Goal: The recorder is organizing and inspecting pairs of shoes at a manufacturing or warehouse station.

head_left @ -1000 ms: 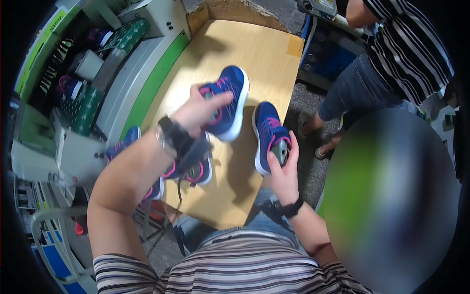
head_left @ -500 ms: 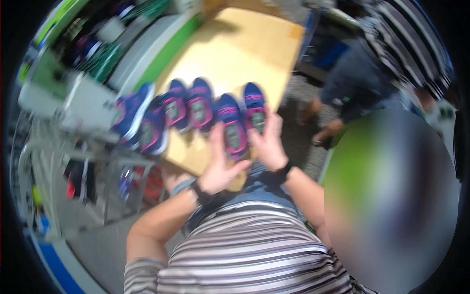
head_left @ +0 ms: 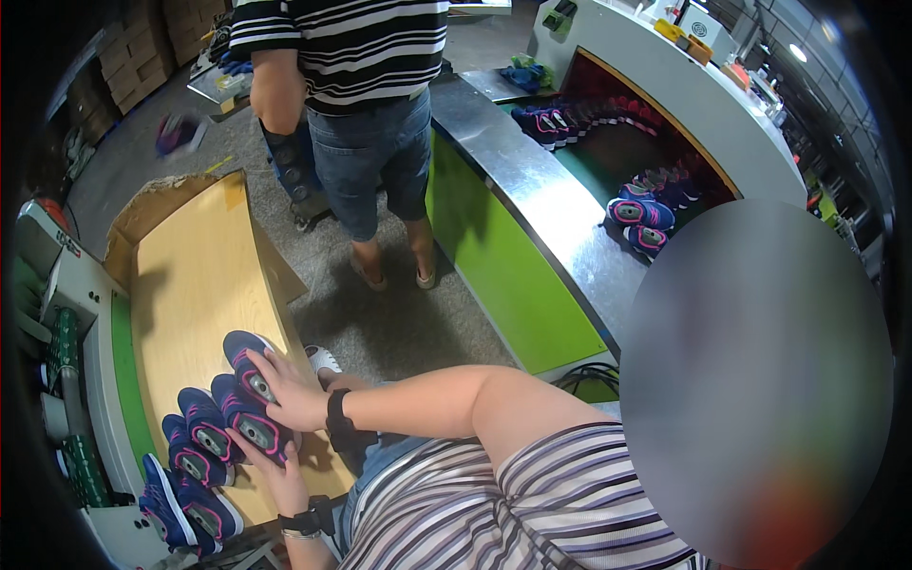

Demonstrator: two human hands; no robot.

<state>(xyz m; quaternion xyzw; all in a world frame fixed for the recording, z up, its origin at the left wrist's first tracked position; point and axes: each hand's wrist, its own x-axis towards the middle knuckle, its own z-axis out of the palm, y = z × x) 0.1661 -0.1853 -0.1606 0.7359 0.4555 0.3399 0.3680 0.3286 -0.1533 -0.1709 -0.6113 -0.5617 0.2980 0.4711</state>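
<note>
My left hand (head_left: 273,475) grips the heel end of a navy sneaker (head_left: 249,425) with pink trim, its thumb and fingers along the sides. Just beyond it, my right hand (head_left: 294,394) is closed around another navy and pink sneaker (head_left: 245,351), fingers over its side and opening. Both shoes are toe-away, side by side at a light wooden board (head_left: 190,285). To their left stand more matching sneakers, including one sneaker (head_left: 204,427) next to my left hand's shoe. At the end of the row a tilted sneaker (head_left: 166,503) shows its white sole.
A person in a striped shirt and denim shorts (head_left: 356,161) stands ahead, back turned. On the right, a metal-topped green bench (head_left: 513,275) borders a machine opening (head_left: 646,95) with rows of sneakers (head_left: 641,214). Black cables (head_left: 584,378) lie by its base. Green-edged machinery (head_left: 123,380) flanks the board.
My view has swung to the right, so the shoe row and both hands now appear at lower left. Both hands remain on the same two sneakers, which now sit closer together.
</note>
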